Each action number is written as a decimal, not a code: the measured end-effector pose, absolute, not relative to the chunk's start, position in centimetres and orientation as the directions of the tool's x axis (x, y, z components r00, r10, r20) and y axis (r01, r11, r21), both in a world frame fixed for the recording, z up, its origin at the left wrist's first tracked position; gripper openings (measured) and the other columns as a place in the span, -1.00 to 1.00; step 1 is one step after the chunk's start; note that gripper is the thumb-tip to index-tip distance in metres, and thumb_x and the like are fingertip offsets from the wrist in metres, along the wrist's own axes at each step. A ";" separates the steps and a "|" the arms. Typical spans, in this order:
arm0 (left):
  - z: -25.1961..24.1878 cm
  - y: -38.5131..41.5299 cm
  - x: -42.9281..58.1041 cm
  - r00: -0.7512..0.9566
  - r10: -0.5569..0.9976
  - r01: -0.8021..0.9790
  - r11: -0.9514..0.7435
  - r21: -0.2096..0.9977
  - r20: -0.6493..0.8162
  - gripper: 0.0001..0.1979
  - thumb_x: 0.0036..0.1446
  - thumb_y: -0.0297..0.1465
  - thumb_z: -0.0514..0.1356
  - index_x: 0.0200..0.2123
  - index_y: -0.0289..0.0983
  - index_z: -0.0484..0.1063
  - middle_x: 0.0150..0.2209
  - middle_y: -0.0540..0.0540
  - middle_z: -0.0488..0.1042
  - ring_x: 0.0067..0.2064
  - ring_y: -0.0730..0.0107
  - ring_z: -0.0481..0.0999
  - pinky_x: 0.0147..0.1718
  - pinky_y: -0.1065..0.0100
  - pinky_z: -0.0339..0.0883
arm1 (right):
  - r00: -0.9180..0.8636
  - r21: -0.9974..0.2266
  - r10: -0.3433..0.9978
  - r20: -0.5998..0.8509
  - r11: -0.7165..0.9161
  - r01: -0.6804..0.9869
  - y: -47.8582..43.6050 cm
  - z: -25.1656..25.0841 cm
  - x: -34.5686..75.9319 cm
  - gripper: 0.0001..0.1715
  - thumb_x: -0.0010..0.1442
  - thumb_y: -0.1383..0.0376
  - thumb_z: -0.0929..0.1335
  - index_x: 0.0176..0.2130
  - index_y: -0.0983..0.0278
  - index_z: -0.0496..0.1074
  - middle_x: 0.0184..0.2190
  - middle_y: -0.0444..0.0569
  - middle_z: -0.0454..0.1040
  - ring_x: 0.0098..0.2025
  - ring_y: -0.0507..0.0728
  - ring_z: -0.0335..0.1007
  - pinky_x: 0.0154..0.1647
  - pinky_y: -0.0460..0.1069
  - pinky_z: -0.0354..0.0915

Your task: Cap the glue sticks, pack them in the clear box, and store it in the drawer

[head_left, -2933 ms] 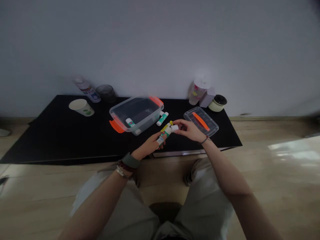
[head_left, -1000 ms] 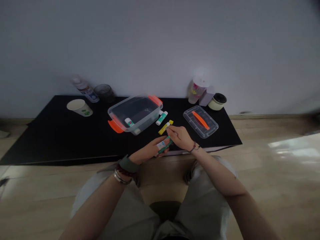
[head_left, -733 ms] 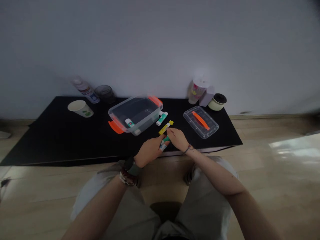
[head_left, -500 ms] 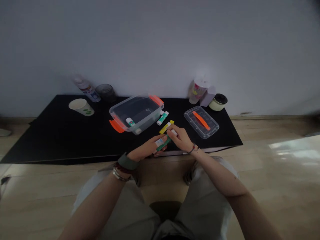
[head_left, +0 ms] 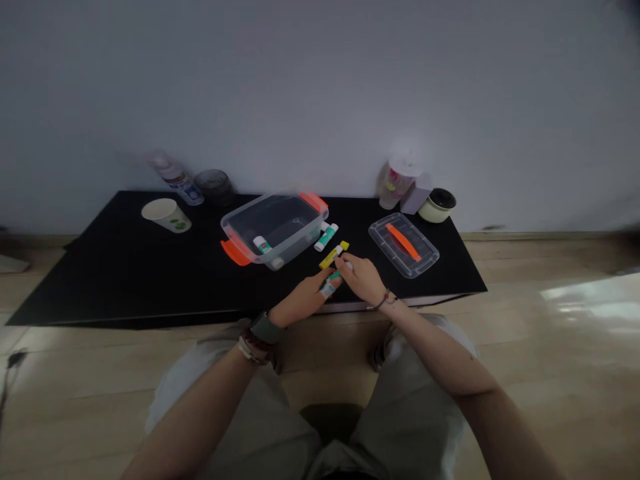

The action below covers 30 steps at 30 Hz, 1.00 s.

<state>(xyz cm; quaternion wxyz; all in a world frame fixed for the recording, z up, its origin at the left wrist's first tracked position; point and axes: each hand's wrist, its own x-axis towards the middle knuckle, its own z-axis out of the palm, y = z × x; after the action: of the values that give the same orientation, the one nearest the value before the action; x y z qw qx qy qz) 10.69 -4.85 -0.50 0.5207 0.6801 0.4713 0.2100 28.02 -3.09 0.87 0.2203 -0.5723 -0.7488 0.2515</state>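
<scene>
- Left hand: fingers curled round a green-and-white tube at the near edge of the black table, seemingly to steady it.
- Right hand: fingers pinched narrow on the same tube's far end; from where I stand, they hide whether a cap is gripped.
- Yellow stick and second tube: lying just beyond the hands, presumably for easy reach.
- Clear box: open-topped, a third tube in its left end; lid flat and apart, plausibly keeping access free.
</scene>
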 end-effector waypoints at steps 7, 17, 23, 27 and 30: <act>0.1 -5.4 10.8 0.650 0.722 0.155 0.176 0.972 -0.235 -0.44 0.23 0.14 0.00 -0.13 -0.26 0.31 -0.46 0.05 0.27 -0.57 0.55 0.17 -0.60 0.46 0.09 | -0.421 -0.563 0.869 0.260 0.491 0.665 -3.6 1.6 28.8 -0.66 0.39 0.20 0.18 -0.37 0.23 0.36 -0.52 -0.07 0.42 -0.46 0.06 0.33 -0.38 -0.05 0.05; -0.2 -5.2 10.8 0.435 0.892 0.679 -0.235 0.696 -0.124 -0.62 0.36 -0.16 -0.01 0.07 -0.27 0.31 -0.08 -0.28 0.53 -0.13 0.06 0.57 -0.22 0.24 0.31 | -0.249 -0.721 0.966 0.072 0.222 0.656 -2.9 0.4 28.2 -0.65 0.40 0.10 0.19 -0.34 0.21 0.33 -0.48 -0.13 0.41 -0.43 0.04 0.34 -0.40 -0.08 0.07; -0.3 -4.5 10.3 0.432 0.898 0.601 -0.355 0.716 0.082 -0.65 0.34 -0.21 0.03 0.02 -0.33 0.34 -0.02 -0.30 0.48 -0.02 0.07 0.50 -0.02 0.09 0.36 | -0.278 -0.834 0.937 0.210 0.321 0.449 -2.8 0.6 28.7 -0.65 0.39 0.05 0.20 -0.27 0.23 0.33 -0.46 -0.16 0.37 -0.46 0.02 0.28 -0.38 -0.09 0.19; -0.5 -4.6 10.2 0.421 0.853 0.629 -0.519 0.579 0.308 -0.65 0.27 -0.33 0.13 0.09 -0.29 0.33 0.05 -0.26 0.46 0.08 0.11 0.46 0.10 0.08 0.35 | -0.303 -0.707 0.879 0.367 0.475 0.524 -3.5 0.6 28.5 -0.65 0.39 0.07 0.21 -0.11 0.27 0.39 -0.26 -0.01 0.51 -0.28 0.09 0.44 -0.23 -0.04 0.30; -0.4 -4.9 10.0 0.433 0.816 0.646 -0.577 0.500 0.383 -0.56 0.26 -0.40 0.13 0.20 -0.26 0.24 0.05 -0.22 0.50 0.06 0.16 0.52 0.04 0.16 0.41 | -0.355 -0.640 0.822 0.446 0.570 0.515 -3.9 0.4 28.5 -0.58 0.39 0.03 0.21 0.01 0.25 0.38 -0.12 0.06 0.52 -0.16 0.14 0.47 -0.13 0.00 0.36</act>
<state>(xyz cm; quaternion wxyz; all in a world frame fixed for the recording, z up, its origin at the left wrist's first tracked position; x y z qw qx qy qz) 10.03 -4.89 -0.43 0.1407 0.8347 0.4378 0.3030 28.50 -3.88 0.36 0.3841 -0.4185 -0.7985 0.1995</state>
